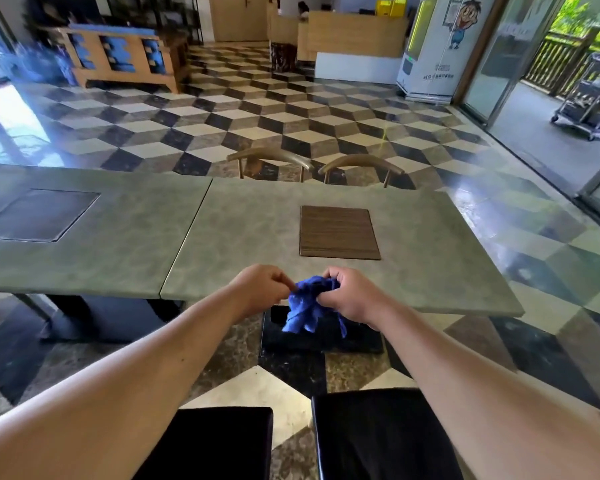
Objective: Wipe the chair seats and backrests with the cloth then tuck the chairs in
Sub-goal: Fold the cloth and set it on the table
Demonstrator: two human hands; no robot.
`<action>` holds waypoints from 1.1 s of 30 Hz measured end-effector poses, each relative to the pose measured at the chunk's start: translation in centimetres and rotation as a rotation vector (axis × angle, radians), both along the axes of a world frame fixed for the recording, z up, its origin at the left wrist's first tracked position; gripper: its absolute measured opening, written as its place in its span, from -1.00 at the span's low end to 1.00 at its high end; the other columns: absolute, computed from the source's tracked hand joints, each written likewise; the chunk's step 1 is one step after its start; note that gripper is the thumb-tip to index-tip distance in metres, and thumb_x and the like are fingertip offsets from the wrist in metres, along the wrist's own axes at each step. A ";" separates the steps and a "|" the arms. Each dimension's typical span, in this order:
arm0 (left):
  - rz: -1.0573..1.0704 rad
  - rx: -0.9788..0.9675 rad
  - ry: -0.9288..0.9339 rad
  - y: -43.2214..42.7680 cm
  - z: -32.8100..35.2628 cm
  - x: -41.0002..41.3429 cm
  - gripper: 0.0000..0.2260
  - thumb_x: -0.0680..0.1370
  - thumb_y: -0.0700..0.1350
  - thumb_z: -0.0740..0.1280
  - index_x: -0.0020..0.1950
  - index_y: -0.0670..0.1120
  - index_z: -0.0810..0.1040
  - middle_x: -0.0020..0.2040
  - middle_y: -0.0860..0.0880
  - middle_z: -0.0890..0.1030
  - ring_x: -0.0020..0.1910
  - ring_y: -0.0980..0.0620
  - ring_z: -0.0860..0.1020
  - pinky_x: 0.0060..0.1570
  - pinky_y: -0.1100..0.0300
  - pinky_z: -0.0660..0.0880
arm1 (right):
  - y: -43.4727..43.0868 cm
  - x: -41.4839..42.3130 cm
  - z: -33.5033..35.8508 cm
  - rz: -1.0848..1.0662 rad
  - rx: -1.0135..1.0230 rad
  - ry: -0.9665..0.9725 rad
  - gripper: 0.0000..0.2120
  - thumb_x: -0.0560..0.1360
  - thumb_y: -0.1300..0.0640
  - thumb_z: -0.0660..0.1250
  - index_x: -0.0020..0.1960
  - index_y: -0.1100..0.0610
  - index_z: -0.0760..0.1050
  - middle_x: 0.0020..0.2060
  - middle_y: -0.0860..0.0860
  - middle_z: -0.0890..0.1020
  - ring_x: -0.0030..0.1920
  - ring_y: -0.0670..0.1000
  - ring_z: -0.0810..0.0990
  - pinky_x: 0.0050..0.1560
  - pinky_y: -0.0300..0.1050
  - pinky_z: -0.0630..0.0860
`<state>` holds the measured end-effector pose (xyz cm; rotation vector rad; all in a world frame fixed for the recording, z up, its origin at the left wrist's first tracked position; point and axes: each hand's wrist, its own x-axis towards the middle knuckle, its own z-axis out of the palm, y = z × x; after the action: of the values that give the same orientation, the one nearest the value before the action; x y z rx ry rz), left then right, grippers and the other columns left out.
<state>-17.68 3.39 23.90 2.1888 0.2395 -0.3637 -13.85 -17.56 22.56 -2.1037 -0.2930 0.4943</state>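
- The grey stone-look tabletop [413, 237] fills the middle, with a brown wooden rectangular panel [339, 232] set in it.
- Two chairs with curved wooden backrests [361, 163] stand tucked at the far edge of the tabletop.
- Two black chair seats [378, 434] are at the near side of the tabletop, apart from it.
- The left hand [262, 287] and right hand [352, 294] hold the crumpled blue cloth [309, 306] above the near edge of the tabletop, fingers closed on it.

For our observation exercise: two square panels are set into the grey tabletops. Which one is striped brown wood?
The wooden panel in the right tabletop, just beyond the blue cloth. The left tabletop's dark grey panel is plain.
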 end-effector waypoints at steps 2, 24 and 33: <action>-0.043 0.185 -0.016 -0.1 -2.2 1.8 -0.59 0.50 -0.19 0.46 0.33 0.05 0.58 0.27 -0.05 0.63 0.12 -0.02 0.61 0.03 0.19 0.53 | -0.7 1.8 -0.9 0.004 0.042 0.033 -0.85 0.30 0.20 0.40 -0.13 0.08 0.57 -0.36 -0.04 0.61 -0.35 -0.09 0.52 -0.29 -0.19 0.46; 0.270 0.126 -0.019 -6.2 -22.2 22.7 -0.85 0.49 -0.14 0.37 -0.01 0.10 0.61 -0.05 0.00 0.72 -0.05 -0.08 0.67 -0.08 0.08 0.59 | -4.6 22.0 -23.5 -0.625 0.192 0.243 -0.78 0.48 0.21 0.36 0.11 0.12 0.49 0.07 0.14 0.67 -0.09 0.13 0.70 -0.11 0.11 0.69; -0.386 0.638 0.068 -7.9 -28.4 20.0 -0.48 0.59 0.09 0.31 0.55 0.03 0.42 0.46 -0.05 0.47 0.43 -0.15 0.47 0.42 -0.09 0.42 | -3.6 19.4 -27.8 0.254 -0.649 -0.193 -0.66 0.64 0.02 0.25 0.36 0.13 0.49 0.29 0.09 0.50 0.24 0.20 0.54 0.21 0.08 0.50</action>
<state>2.35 -4.52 -4.55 2.8619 -0.0478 -0.6441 5.52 -21.12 -5.25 -2.7721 -0.5762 0.5897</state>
